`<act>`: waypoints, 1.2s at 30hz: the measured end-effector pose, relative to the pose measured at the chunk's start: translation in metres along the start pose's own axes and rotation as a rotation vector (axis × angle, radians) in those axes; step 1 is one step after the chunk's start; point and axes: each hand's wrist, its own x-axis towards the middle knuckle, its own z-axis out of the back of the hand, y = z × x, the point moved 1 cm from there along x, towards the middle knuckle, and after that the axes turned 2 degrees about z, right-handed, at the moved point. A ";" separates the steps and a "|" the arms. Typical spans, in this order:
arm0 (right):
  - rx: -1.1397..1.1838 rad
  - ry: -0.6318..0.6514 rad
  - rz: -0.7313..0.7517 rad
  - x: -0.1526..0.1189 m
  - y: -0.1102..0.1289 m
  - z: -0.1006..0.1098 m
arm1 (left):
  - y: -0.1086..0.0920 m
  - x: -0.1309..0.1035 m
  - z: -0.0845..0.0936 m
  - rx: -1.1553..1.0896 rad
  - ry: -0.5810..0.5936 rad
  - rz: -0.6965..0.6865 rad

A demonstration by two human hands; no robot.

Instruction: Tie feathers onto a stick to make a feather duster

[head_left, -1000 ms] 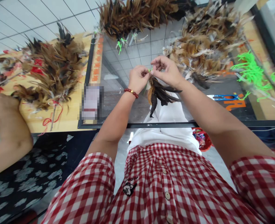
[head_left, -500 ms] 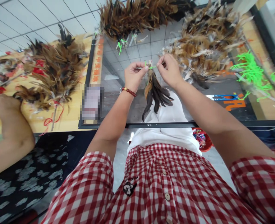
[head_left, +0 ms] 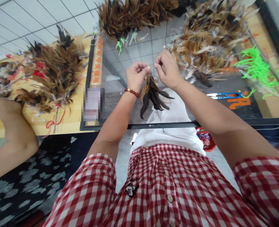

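Note:
My left hand [head_left: 136, 76], with a dark red bead bracelet at the wrist, pinches the top of a small feather bundle [head_left: 151, 94]. The brown and black feathers hang down from the fingers over the glass. Close by on the right, my right hand [head_left: 168, 70] is closed, thumb against fingers. A short bit of green string [head_left: 153, 66] shows between the two hands and runs to the right fingertips. Most of the tied end is hidden behind the left thumb.
Blue thread snips [head_left: 226, 95] lie right of my forearm, near a pile of green strings [head_left: 257, 64]. Loose brown feathers [head_left: 205, 47] are heaped behind my right hand. A feather row [head_left: 134, 15] lies at the back. At left is a co-worker's arm [head_left: 14, 126].
The feather bundle has swung and turned slightly left. My right hand has shifted a little up and left, and less green string shows between the hands.

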 end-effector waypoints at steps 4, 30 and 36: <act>0.001 0.056 0.030 -0.003 0.013 0.001 | -0.002 -0.002 -0.002 0.051 0.038 -0.016; 0.180 -0.028 0.170 0.004 0.008 0.008 | -0.011 -0.009 -0.004 -0.068 0.058 0.136; 0.465 0.090 0.001 0.005 0.004 0.008 | -0.003 -0.002 0.004 -0.051 0.128 0.138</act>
